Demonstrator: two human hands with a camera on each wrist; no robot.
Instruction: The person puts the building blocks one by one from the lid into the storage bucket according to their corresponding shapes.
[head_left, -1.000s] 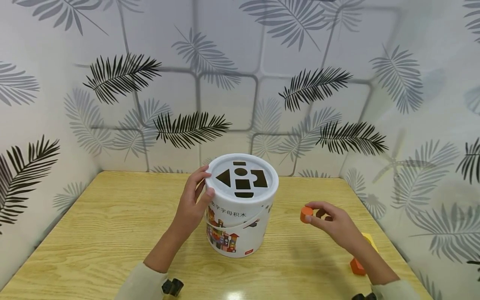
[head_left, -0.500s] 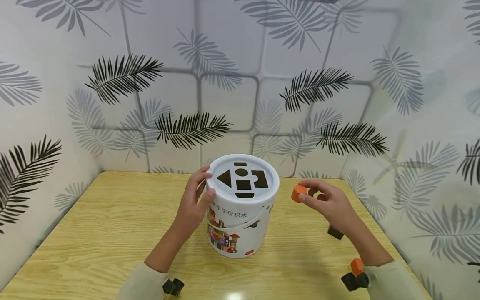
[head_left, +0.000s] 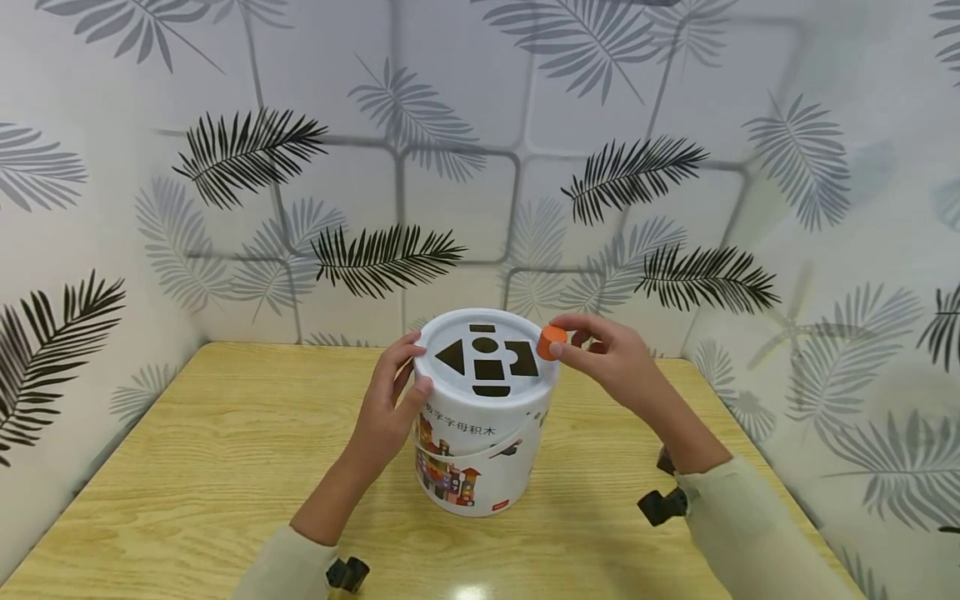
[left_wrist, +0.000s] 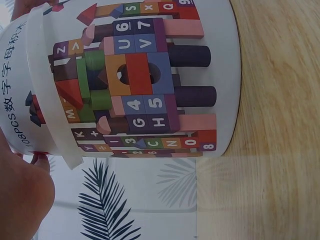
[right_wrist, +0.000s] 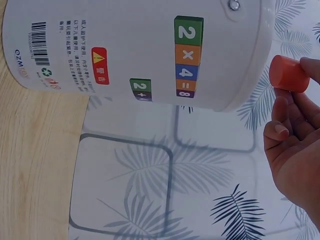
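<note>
A white block bucket [head_left: 480, 467] stands upright on the table, printed with coloured toy blocks. Its lid [head_left: 437, 382] has several cut-out holes: a triangle, a circle, a square, an arch-like one and narrow slots. My left hand [head_left: 387, 398] holds the lid's left edge, thumb in front and fingers farther back. In the left wrist view, part of that hand [left_wrist: 25, 195] shows beside the bucket. My right hand [head_left: 611, 360] pinches an orange cylinder block [head_left: 552, 342] between thumb and fingers at the lid's right rim. The right wrist view shows the cylinder [right_wrist: 289, 74] above the rim's level.
A dark block [head_left: 665, 460] lies on the wooden table [head_left: 247, 450], partly hidden by the right wrist. Black wrist mounts [head_left: 662, 506] sit at both cuffs. A leaf-patterned wall [head_left: 480, 200] rises behind and at the sides.
My right hand has carried the orange cylinder left and up to the lid's rim. The right sleeve now covers the blocks on the right that showed earlier. My left hand stays in place.
</note>
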